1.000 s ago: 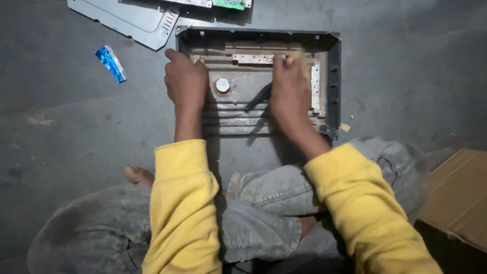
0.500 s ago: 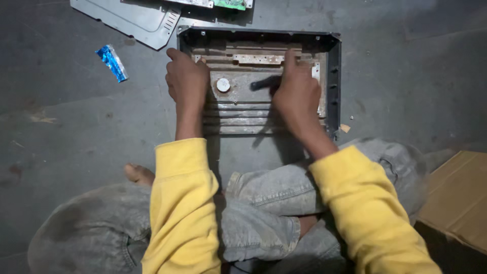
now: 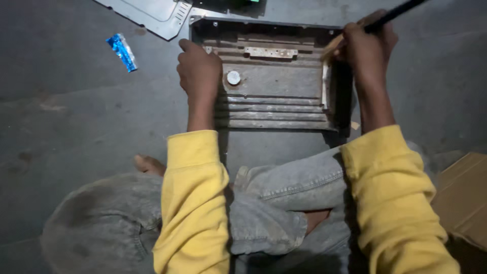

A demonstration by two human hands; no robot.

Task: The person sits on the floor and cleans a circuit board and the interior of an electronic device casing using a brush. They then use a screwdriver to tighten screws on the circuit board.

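While hands (image 3: 200, 71) press, casing (image 3: 274, 91) lies beneath.

Dark grey concrete floor (image 3: 76, 116) carrying everything, shallow ribbed metal casing (image 3: 274, 96) lying flat at centre, pale metal panel (image 3: 152, 12) lying beside its far-left corner, blue wrapper (image 3: 122, 51) sitting apart left, brown cardboard (image 3: 464, 198) lying at right edge

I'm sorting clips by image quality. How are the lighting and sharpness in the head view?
Head view: dim, flat light, with deep shadow along the inner right wall of the grey metal tray; no glare. The left hand and yellow sleeves look fairly sharp; the right hand and its dark tool are slightly soft.
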